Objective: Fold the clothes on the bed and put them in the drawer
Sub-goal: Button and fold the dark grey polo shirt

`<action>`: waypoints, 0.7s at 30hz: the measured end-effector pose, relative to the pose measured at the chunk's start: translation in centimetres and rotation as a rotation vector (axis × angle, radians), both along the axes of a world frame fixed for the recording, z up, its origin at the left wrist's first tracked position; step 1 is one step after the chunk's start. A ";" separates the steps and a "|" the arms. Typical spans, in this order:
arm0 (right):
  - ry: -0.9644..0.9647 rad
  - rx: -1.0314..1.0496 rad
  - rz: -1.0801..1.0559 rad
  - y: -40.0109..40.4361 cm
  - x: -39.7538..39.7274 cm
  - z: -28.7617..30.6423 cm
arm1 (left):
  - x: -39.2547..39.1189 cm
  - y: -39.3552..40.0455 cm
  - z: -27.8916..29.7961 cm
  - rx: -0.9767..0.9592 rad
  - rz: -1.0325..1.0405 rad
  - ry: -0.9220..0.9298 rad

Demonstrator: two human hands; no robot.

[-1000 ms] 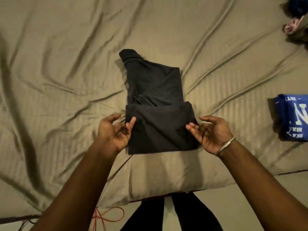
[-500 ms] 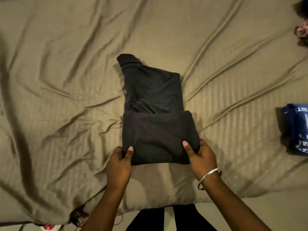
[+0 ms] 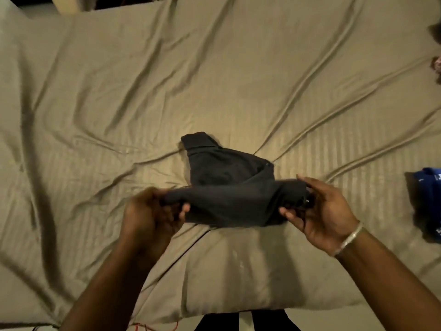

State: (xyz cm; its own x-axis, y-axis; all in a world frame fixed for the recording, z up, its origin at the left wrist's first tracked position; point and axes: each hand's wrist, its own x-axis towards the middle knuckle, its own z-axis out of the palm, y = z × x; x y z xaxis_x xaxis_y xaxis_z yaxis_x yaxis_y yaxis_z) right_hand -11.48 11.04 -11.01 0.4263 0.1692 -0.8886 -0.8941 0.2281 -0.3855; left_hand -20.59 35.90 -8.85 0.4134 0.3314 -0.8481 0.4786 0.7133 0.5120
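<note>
A dark grey garment, partly folded, lies near the front middle of the bed. Its near folded part is lifted off the sheet and curls toward the far end. My left hand grips the left end of that lifted fold, fingers curled under it. My right hand holds the right end, thumb on top and fingers beneath. A narrow cuffed end of the garment sticks out at the far left on the sheet.
The bed's tan sheet is creased all over. A folded blue garment with white print lies at the right edge. Some more clothing shows at the far right. The bed's front edge runs below my forearms.
Both hands went from pressing on the near edge of the folded garment to gripping it at both ends and lifting it, rolling it away from me.
</note>
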 end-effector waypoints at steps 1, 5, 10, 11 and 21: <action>-0.019 0.003 0.007 0.5 1.1 -0.5 | 1.4 0.3 -0.3 0.000 0.015 -0.036; -0.125 -0.084 0.266 2.0 4.3 -2.0 | 5.8 0.9 -2.6 0.208 -0.171 -0.072; -0.449 -0.572 0.396 4.5 5.5 -5.2 | 8.7 1.9 -7.6 0.736 -0.310 0.042; -0.533 -0.703 0.432 4.9 5.5 -5.9 | 9.0 1.9 -8.4 0.855 -0.348 0.093; -0.741 -1.183 0.466 9.3 3.0 -9.3 | 10.6 0.5 -11.6 1.259 -0.631 0.130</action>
